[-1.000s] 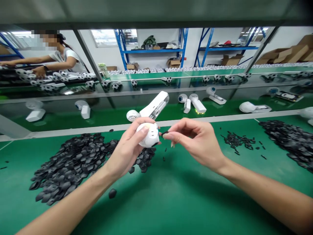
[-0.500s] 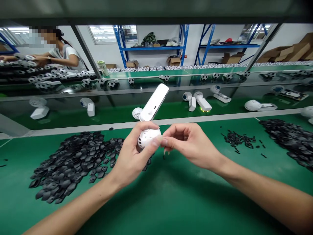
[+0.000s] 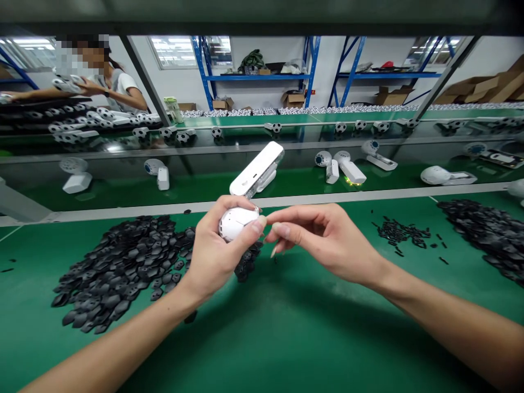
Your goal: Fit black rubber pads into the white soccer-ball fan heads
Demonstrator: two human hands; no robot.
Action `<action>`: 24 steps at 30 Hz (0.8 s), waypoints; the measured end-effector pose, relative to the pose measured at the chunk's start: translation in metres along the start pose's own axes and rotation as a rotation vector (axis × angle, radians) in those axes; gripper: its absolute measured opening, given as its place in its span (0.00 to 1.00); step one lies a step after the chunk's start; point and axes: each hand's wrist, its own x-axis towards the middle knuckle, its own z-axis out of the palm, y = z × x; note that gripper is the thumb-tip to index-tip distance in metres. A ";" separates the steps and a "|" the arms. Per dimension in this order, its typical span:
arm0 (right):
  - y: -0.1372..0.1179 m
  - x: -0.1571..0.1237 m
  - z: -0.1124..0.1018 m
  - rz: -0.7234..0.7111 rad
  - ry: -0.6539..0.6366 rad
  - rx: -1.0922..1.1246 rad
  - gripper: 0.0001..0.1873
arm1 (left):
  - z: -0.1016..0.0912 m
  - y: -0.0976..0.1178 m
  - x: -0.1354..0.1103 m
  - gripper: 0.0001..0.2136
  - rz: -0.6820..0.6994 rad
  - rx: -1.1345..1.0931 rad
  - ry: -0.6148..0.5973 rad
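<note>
The left hand (image 3: 215, 262) cups a white ball-shaped shell (image 3: 236, 224), fingers wrapped firmly round it. The vented side faces up and toward the right hand, so the shell stays steady and within easy reach. The right hand (image 3: 327, 240) is at 3 o'clock from the shell, fingers curled. Its fingertips (image 3: 276, 232) are nearly pinched together and just beside the shell, with no clear contact; cannot tell if a tiny part sits between them. On the green surface (image 3: 286, 344), a pile of black hexagonal patches (image 3: 123, 273) lies at 9 o'clock, partly under the left hand, and a second pile (image 3: 487, 240) lies at 3 o'clock, with black strips (image 3: 399, 232) nearby, so parts sit on both sides of the hands. A white rectangular housing (image 3: 256, 169) is at 12 o'clock beyond the hands; cannot tell if it joins the shell. A co-worker (image 3: 118, 87) at 10 o'clock handles white parts.
</note>
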 end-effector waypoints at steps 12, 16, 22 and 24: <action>0.053 0.021 -0.017 0.211 -0.119 -0.763 0.12 | -0.010 -0.010 0.014 0.12 -0.058 -0.261 -0.049; 0.059 0.023 -0.015 0.168 -0.195 -0.897 0.09 | -0.011 -0.006 0.022 0.15 -0.074 -0.292 -0.012; 0.066 0.031 0.000 0.116 -0.278 -1.060 0.09 | -0.015 -0.008 0.029 0.15 -0.050 -0.322 -0.056; 0.065 0.035 0.004 0.115 -0.300 -1.106 0.09 | -0.015 -0.010 0.027 0.15 -0.013 -0.297 -0.090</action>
